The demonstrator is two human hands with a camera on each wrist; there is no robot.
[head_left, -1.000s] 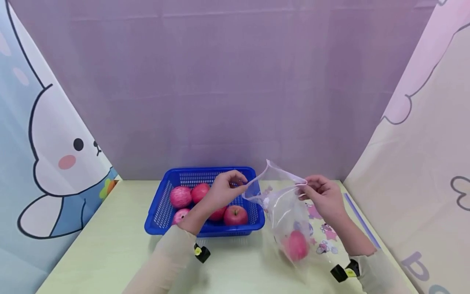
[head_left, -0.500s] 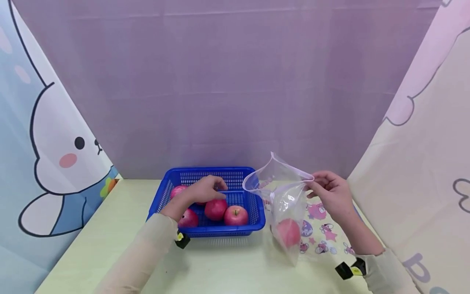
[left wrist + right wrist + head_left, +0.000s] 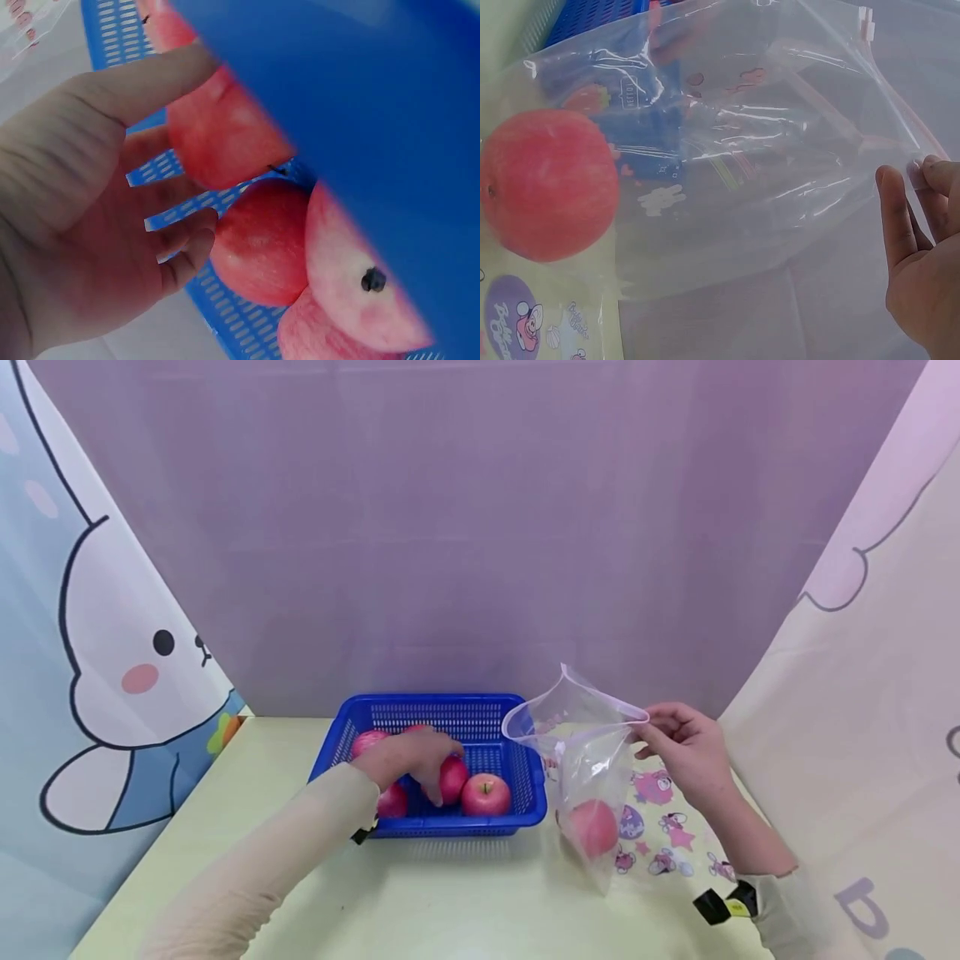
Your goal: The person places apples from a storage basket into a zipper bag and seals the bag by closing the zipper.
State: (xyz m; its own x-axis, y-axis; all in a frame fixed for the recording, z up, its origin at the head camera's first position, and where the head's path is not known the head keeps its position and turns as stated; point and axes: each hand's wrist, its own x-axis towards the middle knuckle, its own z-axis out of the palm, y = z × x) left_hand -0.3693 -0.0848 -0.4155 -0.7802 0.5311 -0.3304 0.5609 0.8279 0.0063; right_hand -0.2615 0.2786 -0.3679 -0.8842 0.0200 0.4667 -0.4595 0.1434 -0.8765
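Observation:
Down in the blue basket [image 3: 375,828], my left hand [image 3: 412,758] holds a red apple [image 3: 453,779]. The left wrist view has the thumb on one side of that apple [image 3: 225,131] and the fingers on the other. Several more apples lie around it, one [image 3: 486,795] at its right with the stem up. My right hand [image 3: 690,752] pinches the rim of a clear zip bag [image 3: 588,760] between thumb and fingers. The bag's mouth gapes, and one apple [image 3: 551,184] sits at its bottom.
Under and beside the bag, a sheet with cartoon prints [image 3: 667,839] lies on the pale yellow table [image 3: 450,902]. A purple backdrop [image 3: 480,527] rises behind the basket, and printed curtains [image 3: 135,693] stand at both sides.
My left hand let go of the bag's rim, moved left over the basket and lowered onto an apple. The right hand kept its pinch on the bag and shifted slightly right.

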